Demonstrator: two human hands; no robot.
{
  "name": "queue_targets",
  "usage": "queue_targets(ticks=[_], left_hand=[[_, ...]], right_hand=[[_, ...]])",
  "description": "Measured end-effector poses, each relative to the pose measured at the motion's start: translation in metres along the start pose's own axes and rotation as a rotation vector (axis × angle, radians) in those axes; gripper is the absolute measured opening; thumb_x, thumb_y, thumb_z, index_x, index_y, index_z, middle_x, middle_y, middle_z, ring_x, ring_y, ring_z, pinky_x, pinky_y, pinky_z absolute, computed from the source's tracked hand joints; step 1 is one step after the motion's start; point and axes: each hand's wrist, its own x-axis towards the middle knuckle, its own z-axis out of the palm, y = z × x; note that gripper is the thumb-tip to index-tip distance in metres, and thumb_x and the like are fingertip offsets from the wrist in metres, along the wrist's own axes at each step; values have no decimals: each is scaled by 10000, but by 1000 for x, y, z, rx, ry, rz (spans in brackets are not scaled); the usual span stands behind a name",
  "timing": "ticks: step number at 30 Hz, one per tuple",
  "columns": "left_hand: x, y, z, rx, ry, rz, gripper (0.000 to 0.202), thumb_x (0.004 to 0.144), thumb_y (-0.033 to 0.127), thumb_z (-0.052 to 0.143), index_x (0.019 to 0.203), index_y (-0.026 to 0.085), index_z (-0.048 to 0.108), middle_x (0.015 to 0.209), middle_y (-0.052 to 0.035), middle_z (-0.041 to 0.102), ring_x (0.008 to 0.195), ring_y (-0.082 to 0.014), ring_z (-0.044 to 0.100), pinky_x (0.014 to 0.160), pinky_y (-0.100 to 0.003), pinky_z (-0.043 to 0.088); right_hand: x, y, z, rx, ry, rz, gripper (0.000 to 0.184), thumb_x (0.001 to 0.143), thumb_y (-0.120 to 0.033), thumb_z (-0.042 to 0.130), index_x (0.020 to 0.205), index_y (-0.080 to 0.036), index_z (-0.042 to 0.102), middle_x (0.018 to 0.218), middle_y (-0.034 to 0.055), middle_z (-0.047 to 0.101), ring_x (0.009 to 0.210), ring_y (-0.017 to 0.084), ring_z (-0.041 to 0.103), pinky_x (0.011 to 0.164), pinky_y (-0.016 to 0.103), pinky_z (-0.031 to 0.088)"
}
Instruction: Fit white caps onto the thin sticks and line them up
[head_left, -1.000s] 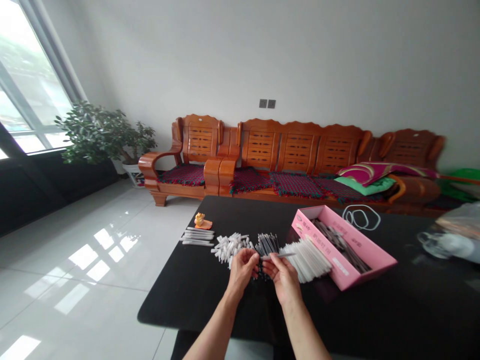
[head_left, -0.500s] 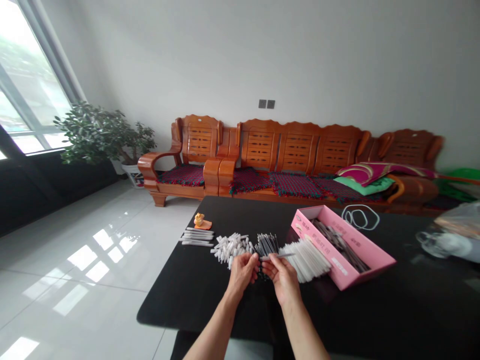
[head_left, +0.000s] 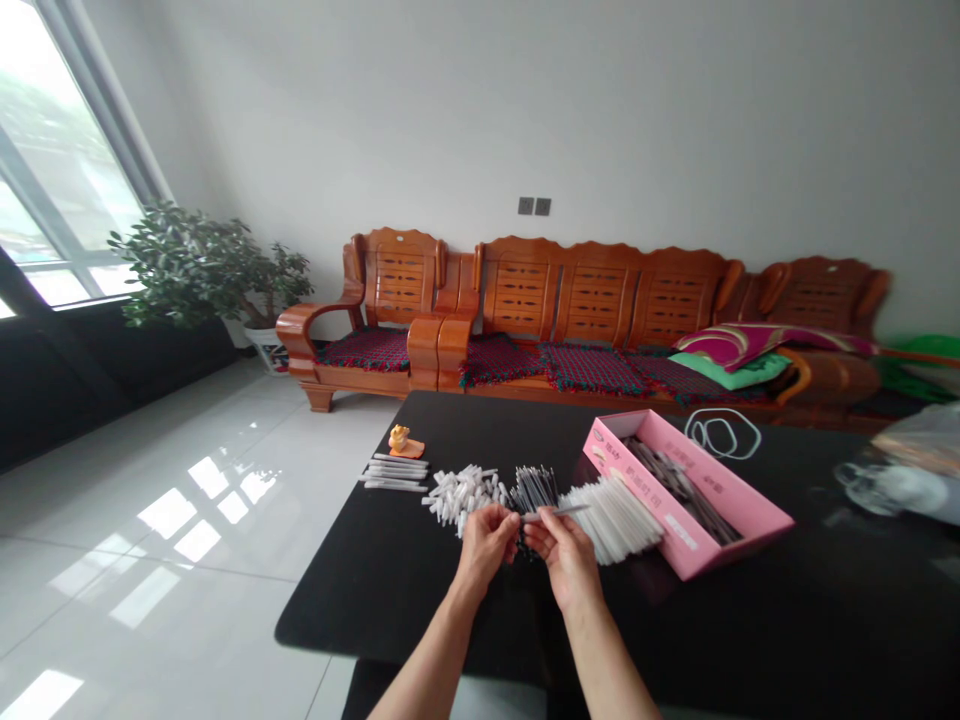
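Note:
Both of my hands meet over the near part of a black table (head_left: 420, 590). My right hand (head_left: 568, 558) pinches a thin grey pen tube (head_left: 559, 511) that points right. My left hand (head_left: 486, 541) is curled at the tube's left end, fingertips pinched on it or on a small part I cannot make out. Just beyond the hands lie a heap of short white caps (head_left: 461, 491), a bundle of dark refills (head_left: 534, 487) and a row of white tubes (head_left: 616, 506).
A pink box (head_left: 739, 507) with dark refills lies to the right, white rubber bands (head_left: 721, 432) behind it. Finished white pens (head_left: 395, 472) and a small orange figure (head_left: 401, 440) sit at the left. A clear bag (head_left: 911, 468) lies far right. A wooden sofa (head_left: 585, 325) stands behind.
The hands stay in almost the same place; my left hand's fingers have shifted slightly at the tube's left end. Nothing else has moved.

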Motion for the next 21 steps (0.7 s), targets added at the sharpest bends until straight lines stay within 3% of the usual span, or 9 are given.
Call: queue_targets(ticks=[6,12,21], left_hand=[[-1,7,0,-44,-8,21,365,680,453,739,731,124,591,503,17,570,390,-80,501,374,-179,422],[-2,7,1,29,4,-33,419,753,535,639,673,130,571,528,-3,574,366,-81,486,318,-172,365],[-5,11,0,154,-15,102,259,768,405,643,711,157,591,483,25,540,388,-95,477,385,-187,357]], right_hand=[[-1,0,1,-5,2,0,358,567,-263,870,812,-134,643,692,66,744,569,164,691,509,226,573],[-1,-1,2,-4,3,-4,356,565,-256,869,812,-131,645,689,70,744,565,165,690,507,230,575],[0,-3,0,-6,16,3,337,552,-271,872,764,-133,649,640,53,730,531,157,678,479,220,564]])
